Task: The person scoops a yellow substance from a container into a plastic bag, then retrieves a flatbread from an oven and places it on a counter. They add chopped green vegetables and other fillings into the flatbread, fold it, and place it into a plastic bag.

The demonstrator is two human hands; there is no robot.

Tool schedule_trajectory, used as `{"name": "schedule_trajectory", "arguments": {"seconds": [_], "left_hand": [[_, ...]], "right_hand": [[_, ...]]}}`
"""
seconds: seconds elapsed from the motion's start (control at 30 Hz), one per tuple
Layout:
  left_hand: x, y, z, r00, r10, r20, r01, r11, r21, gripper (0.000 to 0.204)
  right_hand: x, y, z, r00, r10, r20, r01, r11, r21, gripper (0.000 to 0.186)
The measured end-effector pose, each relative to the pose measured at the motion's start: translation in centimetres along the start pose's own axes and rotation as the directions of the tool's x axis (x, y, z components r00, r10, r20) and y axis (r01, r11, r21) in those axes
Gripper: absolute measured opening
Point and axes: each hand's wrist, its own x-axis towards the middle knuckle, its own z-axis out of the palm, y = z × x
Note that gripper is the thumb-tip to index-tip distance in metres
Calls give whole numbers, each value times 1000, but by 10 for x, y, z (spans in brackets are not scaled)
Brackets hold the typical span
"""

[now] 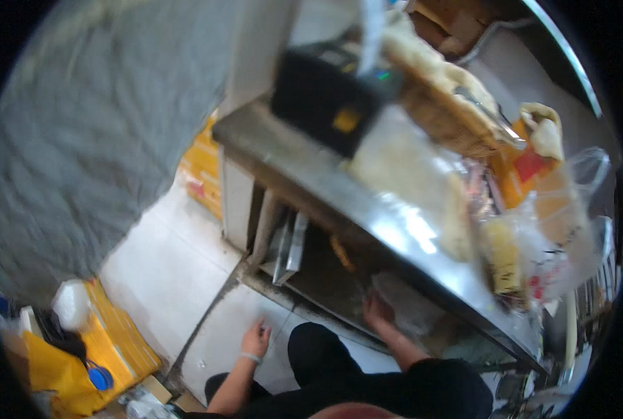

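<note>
My right hand (378,311) reaches into the open lower shelf space (318,269) of a metal-topped counter. Its fingers look closed, but blur and shadow hide what they hold. A thin orange-brown strip (342,253) lies in line with its fingertips, and I cannot tell whether the two are joined. Close beside that hand is a pale, see-through sheet or bag (403,299). Over the tiled floor hangs my left hand (255,340), its fingers loosely apart and nothing visible in them. A light band circles that wrist.
On the countertop (262,136) stand a black boxy device (325,98), a wicker basket (444,115) and a plastic bag (552,244). Light panels (292,248) lean inside the shelf space. Grey cloth (102,140) hangs at the left above a yellow box (119,328).
</note>
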Motion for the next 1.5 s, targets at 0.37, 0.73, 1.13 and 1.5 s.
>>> {"name": "schedule_trajectory", "arguments": {"seconds": [0.37,0.73,1.13,1.5], "left_hand": [[-154,233,-166,867,275,416,400,113,-909,66],[-205,448,-200,649,305,697,553,441,-707,44],[-231,624,20,348,688,637,-769,598,-226,25],[-163,717,169,398,816,420,-883,217,416,27]], "right_hand": [[-193,-50,-272,431,-397,810,-351,754,556,34],[-326,-2,-454,817,-211,536,-462,315,829,34],[-376,141,-456,815,338,470,-335,-386,859,28],[-325,270,-451,773,238,589,-455,-440,774,30]]}}
